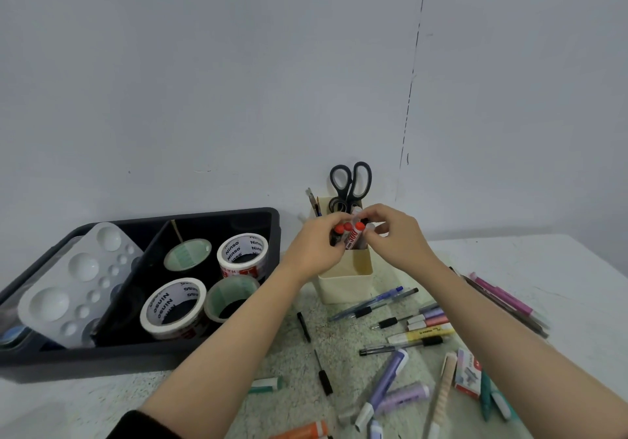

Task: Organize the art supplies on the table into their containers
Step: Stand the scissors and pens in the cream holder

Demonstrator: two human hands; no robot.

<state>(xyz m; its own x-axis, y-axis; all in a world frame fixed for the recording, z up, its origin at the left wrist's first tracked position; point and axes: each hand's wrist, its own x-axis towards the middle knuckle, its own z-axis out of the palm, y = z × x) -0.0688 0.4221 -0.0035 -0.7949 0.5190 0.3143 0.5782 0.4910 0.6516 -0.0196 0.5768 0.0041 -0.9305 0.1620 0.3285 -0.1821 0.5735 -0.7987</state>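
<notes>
Orange marker [302, 431] lies at the near edge of the bench [560, 268], with purple highlighters [387, 382] just beyond it and a small red-and-white box [469, 374] to their right. Farther in, loose pens [373, 302] lie scattered in front of a cream pen holder [345, 285]. To the left sits a black bin [102, 360] that holds a white paint palette [78, 282] in one compartment and four tape rolls [173, 306] in the other. Both hands meet just above the holder's front compartment. The left hand [314, 248] has its fingers curled round a bundle of red-capped markers [353, 234], held upright. The right hand [397, 238] pinches the same bundle near the caps. Behind them, black scissors [350, 183] stand handles-up in the holder's rear compartment, against the wall.
</notes>
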